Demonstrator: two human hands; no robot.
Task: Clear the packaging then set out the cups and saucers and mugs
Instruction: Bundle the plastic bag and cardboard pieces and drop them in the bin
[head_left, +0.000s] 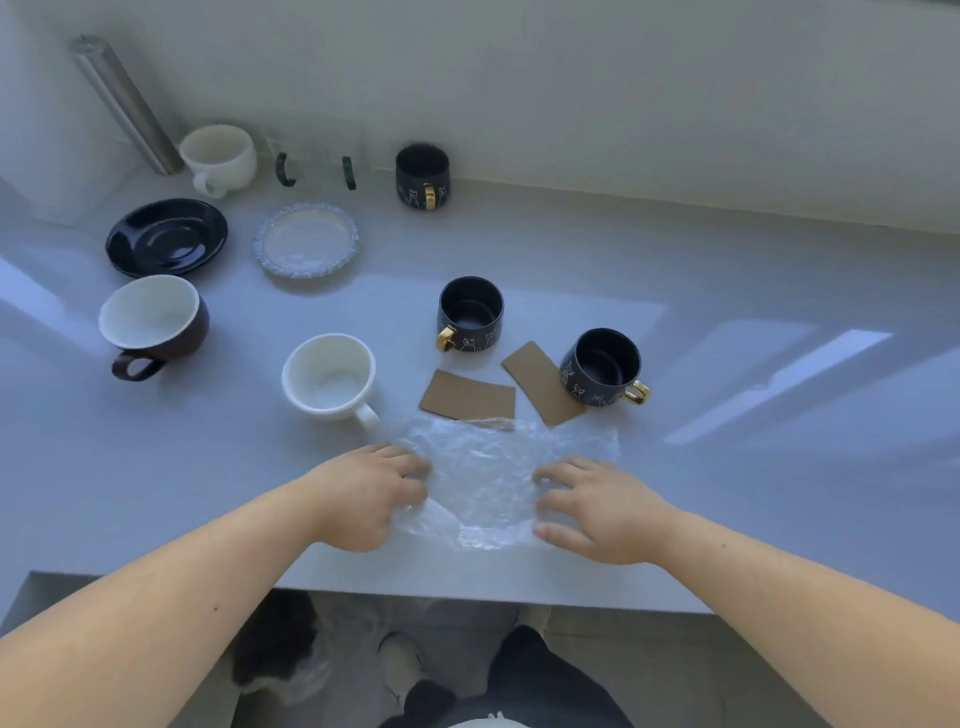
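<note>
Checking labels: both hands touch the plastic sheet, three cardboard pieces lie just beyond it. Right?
Wrong count. The head view shows two cardboard pieces, not three, just beyond the plastic sheet. The left hand and right hand do touch it.

Left hand (371, 493) and right hand (605, 512) rested on the crinkled plastic sheet (485, 473), spread between the fingers (558, 475); two cardboard pieces (467, 397) lay just beyond them on the desk (727, 291).

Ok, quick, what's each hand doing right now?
Left hand: fingers curled at edge of crinkled clear plastic sheet; grip cannot be told.
Right hand: open, fingers flat on it.
</note>
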